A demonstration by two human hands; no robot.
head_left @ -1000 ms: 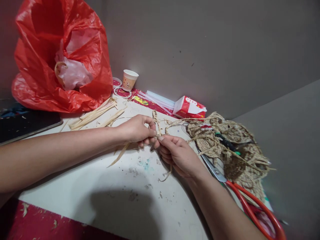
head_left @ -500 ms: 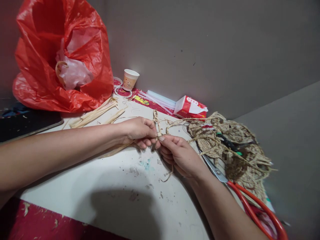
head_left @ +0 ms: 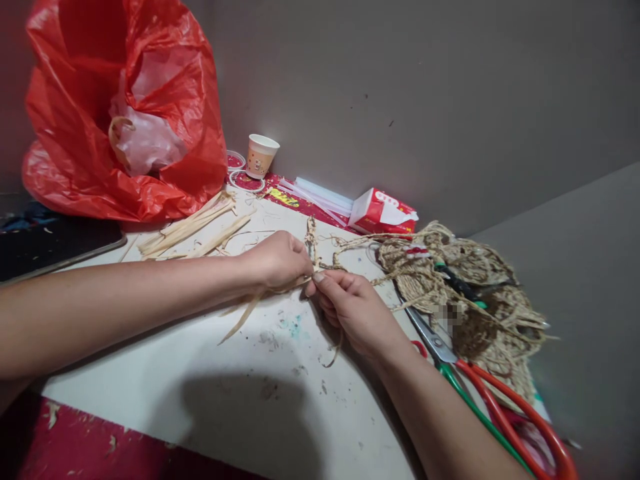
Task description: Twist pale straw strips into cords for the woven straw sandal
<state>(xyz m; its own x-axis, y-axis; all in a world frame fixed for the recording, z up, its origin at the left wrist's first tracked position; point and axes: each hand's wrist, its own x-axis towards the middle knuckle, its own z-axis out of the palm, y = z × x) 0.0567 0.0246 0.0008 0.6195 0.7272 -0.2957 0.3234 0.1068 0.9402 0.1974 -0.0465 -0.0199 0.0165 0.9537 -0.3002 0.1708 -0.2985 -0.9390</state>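
My left hand [head_left: 283, 261] is closed at the middle of the board, its fingertips pinching a pale straw strip. The loose end of a straw strip [head_left: 243, 323] trails below it, down and to the left. Right beside it, my right hand [head_left: 353, 303] pinches the straw cord between thumb and forefinger; their tips nearly touch the left fingers. A short twisted straw cord [head_left: 311, 233] rises behind the fingertips, and a thin end hangs under my right palm. The exact crossing of the strands is hidden by my fingers.
A heap of braided straw cord [head_left: 470, 287] lies right, beside red-handled scissors [head_left: 500, 407] and a green handle [head_left: 467, 397]. Loose straw strips [head_left: 190, 227] lie left, before a red plastic bag [head_left: 125, 120]. Behind stand a paper cup [head_left: 262, 157] and tissue pack [head_left: 383, 210].
My left hand has turned, its fingers now curled more tightly and slightly higher. A loose strip end now shows below it. My right hand has barely moved.
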